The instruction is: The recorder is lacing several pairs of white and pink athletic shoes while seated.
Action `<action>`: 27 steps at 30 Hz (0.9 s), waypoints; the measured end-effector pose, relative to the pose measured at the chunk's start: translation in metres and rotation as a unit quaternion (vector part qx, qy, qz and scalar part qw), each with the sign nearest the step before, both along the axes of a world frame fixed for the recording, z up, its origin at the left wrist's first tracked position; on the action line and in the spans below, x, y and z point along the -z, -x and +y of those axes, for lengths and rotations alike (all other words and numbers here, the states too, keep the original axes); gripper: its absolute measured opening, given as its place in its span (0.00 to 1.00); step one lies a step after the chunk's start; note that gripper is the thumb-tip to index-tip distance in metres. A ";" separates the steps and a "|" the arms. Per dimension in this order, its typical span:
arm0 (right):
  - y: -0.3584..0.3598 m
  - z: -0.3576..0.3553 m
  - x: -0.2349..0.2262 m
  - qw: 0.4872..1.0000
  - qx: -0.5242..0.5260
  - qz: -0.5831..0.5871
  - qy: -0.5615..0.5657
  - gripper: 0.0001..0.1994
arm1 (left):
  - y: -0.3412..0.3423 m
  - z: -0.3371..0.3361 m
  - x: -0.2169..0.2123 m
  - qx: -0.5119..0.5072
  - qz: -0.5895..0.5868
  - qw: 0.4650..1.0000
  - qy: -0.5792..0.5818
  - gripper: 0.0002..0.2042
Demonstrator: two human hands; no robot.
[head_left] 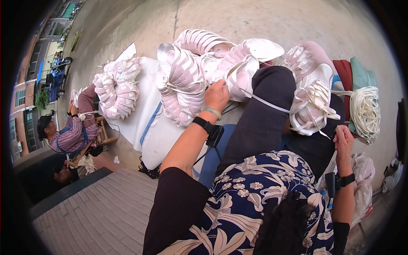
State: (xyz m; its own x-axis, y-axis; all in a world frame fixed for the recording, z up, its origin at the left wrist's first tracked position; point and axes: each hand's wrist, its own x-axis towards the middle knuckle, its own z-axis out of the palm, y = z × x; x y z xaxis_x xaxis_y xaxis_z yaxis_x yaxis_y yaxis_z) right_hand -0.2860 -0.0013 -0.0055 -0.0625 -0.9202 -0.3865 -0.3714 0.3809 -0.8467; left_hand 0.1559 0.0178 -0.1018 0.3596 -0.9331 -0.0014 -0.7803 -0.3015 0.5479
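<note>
A pink and white shoe upper [309,111] rests over my right thigh, white lacing across its front. From it a flat white shoelace [270,103] stretches taut over my left knee toward my left hand [217,95]. That hand is closed in a pinch beside the piled uppers; the lace's end at the fingers is hard to see. To the right of the upper, my right hand [343,139] is also closed, pinching a thin white lace end that comes off the upper. More pink and white uppers [180,83] lie nested in curved stacks beyond my left hand.
A bundle of cream laces [365,111] hangs at the right beside red and green cloth [362,72]. A ring of uppers [117,87] sits on white sheeting [148,80] at the left. Another person [70,134] sits further left; a blue vehicle [54,78] stands behind.
</note>
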 end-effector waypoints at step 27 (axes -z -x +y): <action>-0.006 0.013 -0.019 0.997 -0.062 0.017 0.048 0.04 | -0.056 -0.043 -0.128 -0.050 -0.081 0.969 0.226 0.05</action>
State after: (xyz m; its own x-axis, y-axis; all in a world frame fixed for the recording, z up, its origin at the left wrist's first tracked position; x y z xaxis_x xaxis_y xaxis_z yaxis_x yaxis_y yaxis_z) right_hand -0.2801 0.0115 0.0135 0.0431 -0.9540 -0.2968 -0.4401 0.2486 -0.8628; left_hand 0.2119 -0.0249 0.0264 0.4092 -0.7856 0.4641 -0.8469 -0.1377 0.5136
